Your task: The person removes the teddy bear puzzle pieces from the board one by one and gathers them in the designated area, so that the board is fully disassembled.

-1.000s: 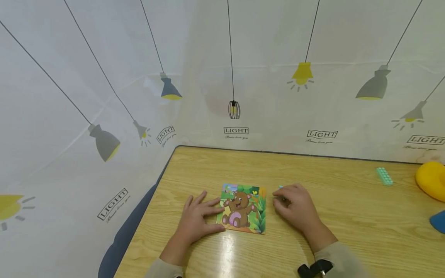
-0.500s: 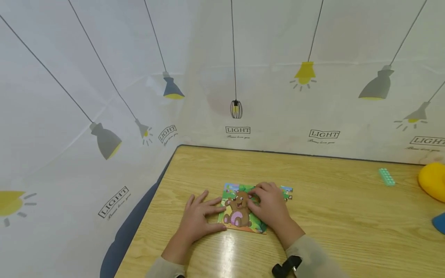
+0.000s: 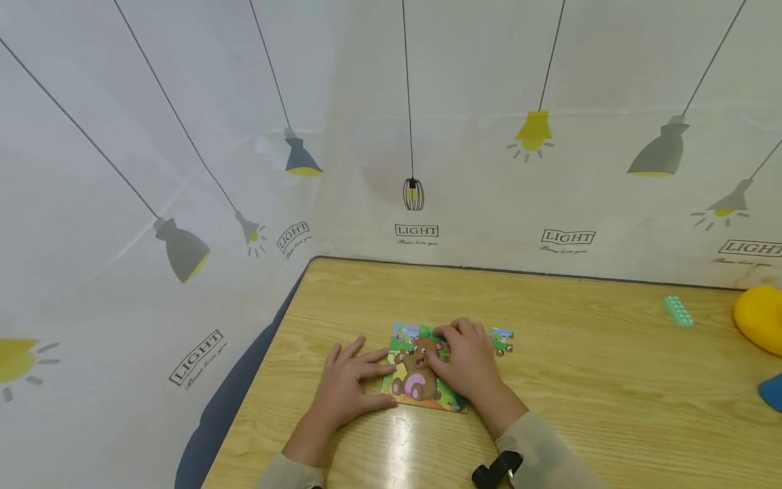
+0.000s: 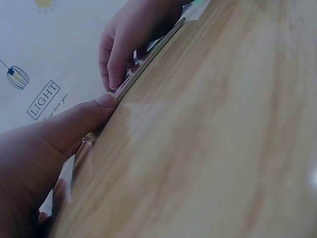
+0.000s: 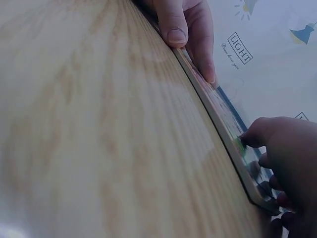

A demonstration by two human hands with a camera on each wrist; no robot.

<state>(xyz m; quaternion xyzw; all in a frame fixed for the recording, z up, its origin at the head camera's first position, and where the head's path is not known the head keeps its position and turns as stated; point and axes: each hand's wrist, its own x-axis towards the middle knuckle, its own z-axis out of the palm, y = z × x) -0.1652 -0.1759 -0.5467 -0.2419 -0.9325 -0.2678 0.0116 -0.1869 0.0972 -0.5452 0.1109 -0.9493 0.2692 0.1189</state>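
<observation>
A square jigsaw puzzle (image 3: 415, 380) with a brown bear picture lies flat on the table. My left hand (image 3: 348, 380) rests at its left side with fingers spread. In the left wrist view, the left thumb (image 4: 94, 114) touches the board's edge. My right hand (image 3: 469, 360) is over the puzzle's upper right part, fingers curled and tips on its face. Its thumb (image 5: 255, 134) touches the picture beside a green patch. Whether a piece is pinched between these fingertips is hidden. A loose jigsaw piece (image 3: 502, 341) with blue and green print lies just right of that hand.
A mint green studded block (image 3: 678, 312) lies toward the right rear of the wooden table (image 3: 586, 353). Beyond it are a yellow rounded object (image 3: 760, 319) and a blue object (image 3: 772, 392), both cut off by the frame. A lamp-printed wall covering (image 3: 489, 204) stands behind the table.
My right hand moved left from beside the puzzle onto its upper right part, then shifted slightly further left. The loose piece it had covered came into view. My left hand stayed put.
</observation>
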